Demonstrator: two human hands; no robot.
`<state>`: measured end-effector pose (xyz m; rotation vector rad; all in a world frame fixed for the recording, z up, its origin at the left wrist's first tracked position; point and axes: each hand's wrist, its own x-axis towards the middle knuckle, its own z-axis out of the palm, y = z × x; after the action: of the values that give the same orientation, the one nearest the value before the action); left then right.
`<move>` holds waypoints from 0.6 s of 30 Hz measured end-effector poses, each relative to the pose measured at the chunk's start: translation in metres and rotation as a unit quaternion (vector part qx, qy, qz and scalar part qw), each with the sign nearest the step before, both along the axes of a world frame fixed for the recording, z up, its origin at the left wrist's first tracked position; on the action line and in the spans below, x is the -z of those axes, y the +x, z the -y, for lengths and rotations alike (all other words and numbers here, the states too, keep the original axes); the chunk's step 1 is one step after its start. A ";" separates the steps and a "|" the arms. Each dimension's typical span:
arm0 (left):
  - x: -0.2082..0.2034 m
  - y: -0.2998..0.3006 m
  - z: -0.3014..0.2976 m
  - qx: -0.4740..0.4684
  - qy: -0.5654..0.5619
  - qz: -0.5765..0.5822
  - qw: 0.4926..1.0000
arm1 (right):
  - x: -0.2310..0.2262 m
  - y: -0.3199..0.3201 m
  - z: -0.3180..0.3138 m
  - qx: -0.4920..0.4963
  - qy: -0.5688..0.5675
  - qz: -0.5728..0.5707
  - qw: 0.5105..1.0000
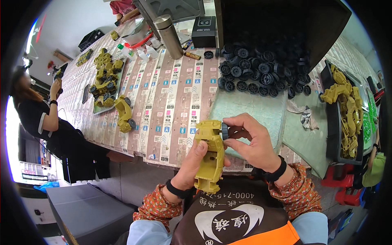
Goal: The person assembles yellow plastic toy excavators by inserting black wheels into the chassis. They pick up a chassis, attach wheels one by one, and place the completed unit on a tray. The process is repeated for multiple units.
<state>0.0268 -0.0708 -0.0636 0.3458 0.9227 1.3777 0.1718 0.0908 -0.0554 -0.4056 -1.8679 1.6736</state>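
Your left hand [191, 165]: closed around one olive-yellow moulded plastic vehicle body [210, 158], thumb laid along its near side. Body held lengthwise above your lap, at the front edge of the counter [173, 122], which is covered in printed pink-and-white sheeting.

Your right hand [256, 141]: thumb and fingers pinched on one black ribbed plastic wheel [225, 131], set against the right side of the body's far end.

Beyond: one heap of black spoked plastic wheels [249, 69], at the mouth of a dark open-sided box [341, 18]. To your left: one olive-yellow body with black wheels [123, 114], lying on the counter. To your right: one black rectangular plastic bin [334, 134] of olive-yellow bodies.

Hard to make out: most of your left fingers, hidden behind the body; the join between wheel and body, masked by the wheel; the box interior, lost in shadow; a person in a red top [122, 7], cut off at the upper edge.
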 end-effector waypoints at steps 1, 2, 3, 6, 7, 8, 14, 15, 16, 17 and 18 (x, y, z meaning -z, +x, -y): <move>0.000 0.001 0.000 0.006 0.004 -0.018 1.000 | 0.001 0.001 0.000 -0.008 -0.037 0.008 0.999; 0.001 0.002 0.000 0.012 0.007 -0.032 0.999 | 0.002 0.003 -0.001 -0.015 -0.074 0.015 0.997; 0.002 0.002 -0.001 0.018 0.012 -0.046 0.999 | 0.002 0.004 -0.002 -0.023 -0.111 0.023 0.993; 0.006 0.007 0.000 0.015 0.023 -0.065 0.997 | 0.000 0.009 0.004 -0.023 -0.143 0.031 0.989; 0.007 0.011 0.001 -0.001 0.027 -0.066 0.997 | -0.001 0.010 0.007 -0.006 -0.098 0.034 0.995; 0.007 0.014 0.000 -0.017 0.030 -0.066 0.997 | -0.002 0.010 0.012 0.012 -0.052 0.036 0.998; 0.010 0.023 -0.005 -0.071 0.030 -0.118 0.990 | 0.002 0.018 0.040 0.035 0.016 0.086 0.996; 0.015 0.025 -0.005 -0.078 0.038 -0.158 0.984 | -0.001 0.020 0.043 0.031 0.016 0.106 0.994; 0.022 0.026 -0.005 -0.085 0.045 -0.198 0.975 | -0.002 0.021 0.046 0.028 0.016 0.127 0.991; 0.026 0.027 -0.004 -0.092 0.052 -0.237 0.966 | 0.001 0.022 0.046 0.021 0.027 0.123 0.992; 0.025 0.028 -0.003 -0.092 0.052 -0.238 0.966 | 0.007 0.022 0.048 0.027 0.043 0.101 0.994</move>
<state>0.0552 -0.0677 -0.0884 0.7066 1.3029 1.5487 0.1936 0.0430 -0.0619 -0.6027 -2.0484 1.5583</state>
